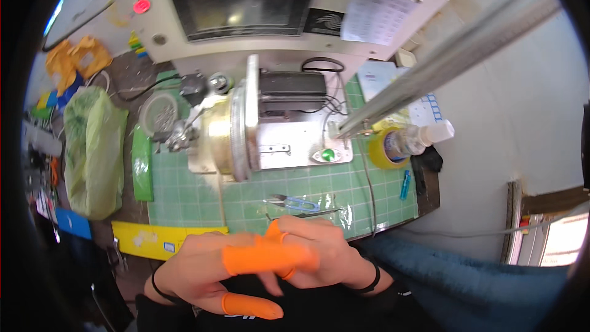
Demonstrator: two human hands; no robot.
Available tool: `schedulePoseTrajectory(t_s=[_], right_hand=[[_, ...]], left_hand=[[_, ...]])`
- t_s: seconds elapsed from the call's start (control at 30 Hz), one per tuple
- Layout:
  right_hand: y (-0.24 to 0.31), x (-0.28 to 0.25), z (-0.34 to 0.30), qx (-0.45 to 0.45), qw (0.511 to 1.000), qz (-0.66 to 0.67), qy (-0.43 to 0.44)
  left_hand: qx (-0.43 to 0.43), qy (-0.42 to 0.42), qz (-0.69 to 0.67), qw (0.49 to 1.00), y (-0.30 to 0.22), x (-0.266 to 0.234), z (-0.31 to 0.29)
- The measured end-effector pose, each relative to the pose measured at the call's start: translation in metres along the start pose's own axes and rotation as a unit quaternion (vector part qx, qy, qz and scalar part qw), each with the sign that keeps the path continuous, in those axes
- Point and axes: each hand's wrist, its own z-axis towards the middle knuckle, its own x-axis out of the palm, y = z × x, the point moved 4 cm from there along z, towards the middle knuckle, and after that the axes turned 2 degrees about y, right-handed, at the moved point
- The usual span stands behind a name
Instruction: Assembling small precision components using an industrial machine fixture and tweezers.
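Observation:
Close to my body, above the table's front edge, my two hands meet. Orange finger cots cover some of their fingertips. My left hand (200, 261) has its index finger and thumb stretched out and apart; the index finger is smeared by motion and crosses in front of my right hand's fingers. Curled inward, my right hand (329, 252) is closed, and whatever it may hold is hidden. Just beyond the hands lie blue thread snips (298, 203) and dark tweezers (313, 213) on the green cutting mat (184, 203).
A machine with a gold drum (221, 135), black motor (292, 89) and green button (327, 155) stands mid-table before a control box (160, 18). A slanting metal pole (424, 67), tape roll (384, 150) and bottle (409, 141) are right; a green plastic bag (95, 154) is left.

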Motion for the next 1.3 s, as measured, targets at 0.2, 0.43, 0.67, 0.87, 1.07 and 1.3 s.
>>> schedulePoseTrajectory(t_s=[0.2, 0.43, 0.67, 0.87, 1.07, 1.3], right_hand=[[0.009, -0.003, 0.008, 0.034, 0.998, -0.016, 0.052], [0.081, 0.034, 0.061, -0.197, 0.959, -0.199, 0.035], [0.052, -0.016, 0.053, 0.049, 0.943, -0.298, 0.139], [-0.046, -0.04, 0.073, 0.171, 0.931, -0.318, -0.055], [-0.103, -0.014, 0.082, 0.161, 0.956, 0.186, -0.161], [-0.095, -0.006, 0.096, 0.1, 0.984, -0.022, -0.144]], left_hand=[[-0.016, -0.098, 0.08, 0.992, 0.008, -0.028, -0.033], [0.047, 0.093, 0.304, 0.947, 0.02, -0.03, -0.055], [-0.031, -0.122, 0.474, 0.871, -0.003, -0.13, -0.112], [0.039, -0.177, 0.544, 0.819, -0.042, -0.147, -0.087], [0.192, -0.016, 0.494, 0.848, -0.005, -0.14, -0.002], [0.238, -0.083, 0.52, 0.816, 0.039, -0.096, 0.043]])
